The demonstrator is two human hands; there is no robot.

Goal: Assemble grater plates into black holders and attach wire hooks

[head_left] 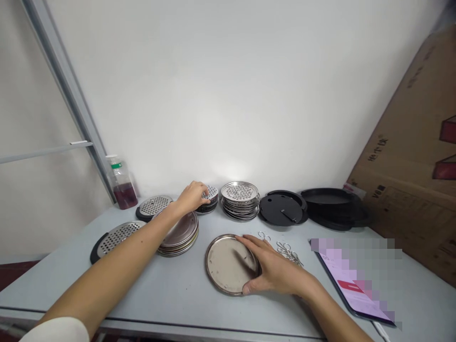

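Note:
My right hand grips the right rim of a shallow round metal plate, thumb at the near edge and fingers at the far edge. The plate lies at the front middle of the table. My left hand reaches to the back, its fingers curled on a perforated metal disc atop a small dark-rimmed stack; the hand hides part of it. Under my left forearm stands a stack of round metal plates. A taller stack of perforated metal discs is right of my left hand.
Two black-rimmed perforated discs lie at the left. Black round parts and black oval trays sit back right. Wire hooks and a tablet lie right. A bottle of red liquid and a cardboard box flank the table.

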